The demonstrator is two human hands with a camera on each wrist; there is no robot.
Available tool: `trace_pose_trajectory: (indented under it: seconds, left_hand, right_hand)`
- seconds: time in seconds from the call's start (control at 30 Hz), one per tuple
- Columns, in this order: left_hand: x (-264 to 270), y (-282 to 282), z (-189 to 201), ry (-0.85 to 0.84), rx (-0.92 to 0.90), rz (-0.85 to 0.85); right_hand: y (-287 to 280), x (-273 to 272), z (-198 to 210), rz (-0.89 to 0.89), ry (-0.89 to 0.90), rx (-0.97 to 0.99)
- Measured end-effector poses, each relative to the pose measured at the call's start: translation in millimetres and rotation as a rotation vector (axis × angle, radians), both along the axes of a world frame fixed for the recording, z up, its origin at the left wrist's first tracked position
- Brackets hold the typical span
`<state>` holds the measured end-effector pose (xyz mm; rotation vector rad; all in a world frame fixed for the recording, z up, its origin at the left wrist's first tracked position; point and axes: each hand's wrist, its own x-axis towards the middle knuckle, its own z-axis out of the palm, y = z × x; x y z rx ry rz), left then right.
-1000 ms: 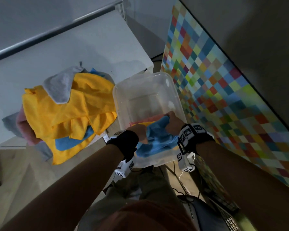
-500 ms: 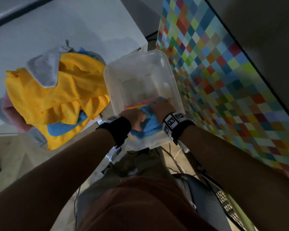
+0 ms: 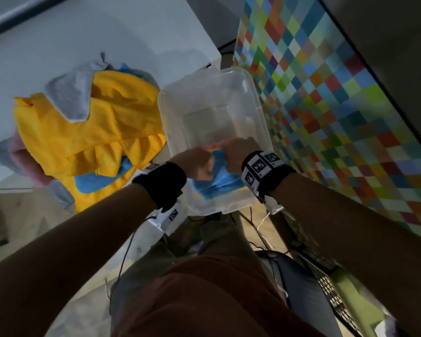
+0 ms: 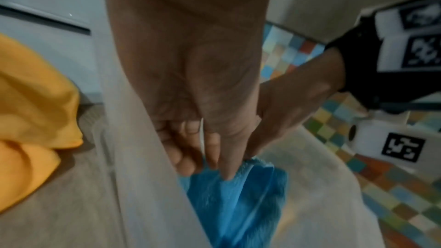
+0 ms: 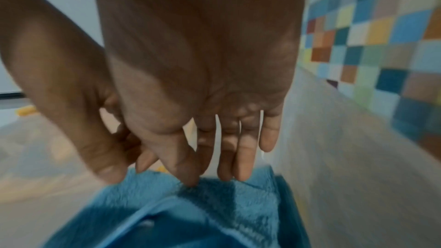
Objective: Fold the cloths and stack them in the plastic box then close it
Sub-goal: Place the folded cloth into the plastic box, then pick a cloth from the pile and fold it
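A clear plastic box (image 3: pixel 212 98) stands open at the white table's near corner. A folded blue cloth (image 3: pixel 219 183) lies in its near end, on top of pink and yellow cloth edges (image 3: pixel 216 145). My left hand (image 3: pixel 197 161) is inside the box; in the left wrist view its thumb and curled fingers (image 4: pixel 181 157) pinch the upper fold of the blue cloth (image 4: pixel 238 205). My right hand (image 3: pixel 236 154) is beside it. Its straight fingers (image 5: pixel 241 157) point down with their tips on the blue cloth (image 5: pixel 214 210). No lid is in view.
A heap of unfolded cloths (image 3: pixel 90 127), yellow, grey, blue and pink, lies on the white table (image 3: pixel 83 45) left of the box and hangs over its edge. A multicoloured chequered panel (image 3: pixel 326 105) runs along the right. A wire basket (image 3: pixel 326 276) sits low on the right.
Both hands have gone lower into the box with the blue cloth. The right hand, earlier gripping the cloth, now has straight fingers on it. The head camera has shifted.
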<state>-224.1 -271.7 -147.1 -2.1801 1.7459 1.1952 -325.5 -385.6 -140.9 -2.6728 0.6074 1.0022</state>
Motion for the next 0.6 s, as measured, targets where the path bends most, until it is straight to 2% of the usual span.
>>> trace_pose_trajectory:
  seconds: [0.13, 0.27, 0.4, 0.47, 0.6]
  left_hand:
    - [35.4, 14.0, 36.9, 0.018, -0.291, 0.096]
    - [84.0, 48.5, 49.4, -0.045, -0.307, 0.228]
    - [127.2, 97.8, 52.9, -0.059, -0.303, 0.367]
    - [147.7, 127.4, 50.4, -0.098, -0.309, 0.461]
    - [185.0, 193.6, 26.8, -0.189, -0.258, 0.606]
  right_hand:
    - [7.9, 31.3, 33.6, -0.015, -0.052, -0.016]
    - [18.5, 50.5, 53.7, 0.01, -0.054, -0.014]
    - [37.0, 51.2, 61.3, -0.005, 0.109, -0.002]
    - [44.9, 52.1, 57.8, -0.016, 0.046, -0.04]
    - [77.1, 81.8, 74.1, -0.187, -0.045, -0.051]
